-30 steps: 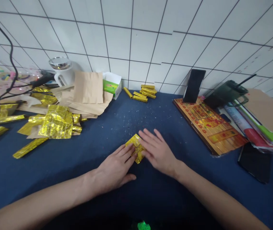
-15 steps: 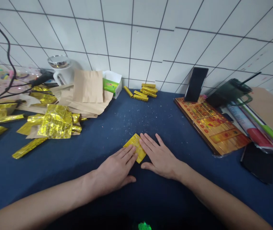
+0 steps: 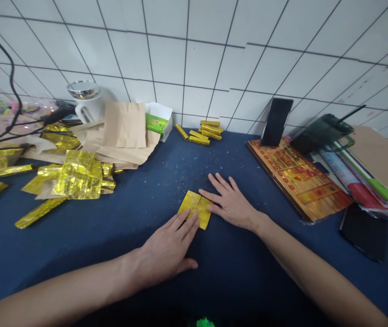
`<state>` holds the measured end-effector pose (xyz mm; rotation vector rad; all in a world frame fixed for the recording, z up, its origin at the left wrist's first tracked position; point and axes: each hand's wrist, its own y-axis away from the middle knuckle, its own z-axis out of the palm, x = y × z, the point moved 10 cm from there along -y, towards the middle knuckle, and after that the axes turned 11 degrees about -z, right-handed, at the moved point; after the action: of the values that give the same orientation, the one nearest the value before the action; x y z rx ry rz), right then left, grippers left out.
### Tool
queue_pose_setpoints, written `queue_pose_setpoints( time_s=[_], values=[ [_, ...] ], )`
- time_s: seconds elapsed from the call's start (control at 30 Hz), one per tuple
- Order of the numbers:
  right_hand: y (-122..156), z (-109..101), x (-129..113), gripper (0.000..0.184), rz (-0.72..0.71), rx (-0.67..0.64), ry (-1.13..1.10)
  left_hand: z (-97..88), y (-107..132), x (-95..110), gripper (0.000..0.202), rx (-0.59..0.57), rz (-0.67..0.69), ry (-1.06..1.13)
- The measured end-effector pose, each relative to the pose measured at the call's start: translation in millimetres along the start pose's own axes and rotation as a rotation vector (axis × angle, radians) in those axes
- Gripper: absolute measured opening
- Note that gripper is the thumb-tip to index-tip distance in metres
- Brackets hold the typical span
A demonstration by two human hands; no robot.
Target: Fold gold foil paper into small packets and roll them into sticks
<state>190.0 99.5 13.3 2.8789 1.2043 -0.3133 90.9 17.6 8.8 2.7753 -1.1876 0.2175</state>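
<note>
The left hand (image 3: 164,254) lies open and flat, fingers pressing on a folded gold foil sheet (image 3: 194,209) on the blue counter (image 3: 265,272); just to its right, the spread right hand (image 3: 231,204) touches the foil's right edge

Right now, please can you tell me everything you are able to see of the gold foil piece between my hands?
The gold foil piece is a small, flat, roughly rectangular folded sheet, shiny and crinkled like metallic paper, with a crease across its middle. It lies on the dark blue cloth. The fingers of the left hand rest on its lower left part, and the right hand touches its right side. Its underside is hidden.
</note>
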Motion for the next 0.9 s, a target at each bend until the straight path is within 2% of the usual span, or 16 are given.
queue_pose_setpoints(
  time_s=[0.1, 0.23, 0.3, 0.4, 0.53, 0.73, 0.9],
  values=[
    [-3.5, -8.8, -2.0, 0.044, 0.077, 0.025, -0.03, -0.2, -0.5, 0.1, 0.076, -0.012, 0.013, 0.014],
    [-26.3, -15.2, -48.8, 0.041, -0.143, -0.001, -0.154, -7.1, -3.1, 0.0, 0.08, -0.024, 0.0, 0.047],
    [-33.1, -10.9, -62.1, 0.041, -0.225, -0.055, -0.219, -11.2, -4.1, -0.4, 0.082, -0.024, -0.02, 0.055],
    [-27.8, -3.7, -54.9, 0.037, -0.25, -0.1, -0.265, -12.6, -3.5, 0.1, 0.077, -0.031, -0.002, 0.02],
    [0.3, -2.2, -31.0, 0.037, -0.162, -0.091, -0.189, -16.0, -3.7, -8.1, 0.059, 0.013, 0.037, 0.013],
    [25.1, -8.2, -49.9, 0.04, -0.098, -0.025, -0.007, -29.9, -12.0, -21.9, 0.033, 0.075, 0.077, 0.084],
    [27.2, -11.1, -68.4, 0.036, -0.182, 0.038, -0.04, -35.9, -16.3, -21.1, 0.023, 0.116, 0.102, 0.117]
  ],
)
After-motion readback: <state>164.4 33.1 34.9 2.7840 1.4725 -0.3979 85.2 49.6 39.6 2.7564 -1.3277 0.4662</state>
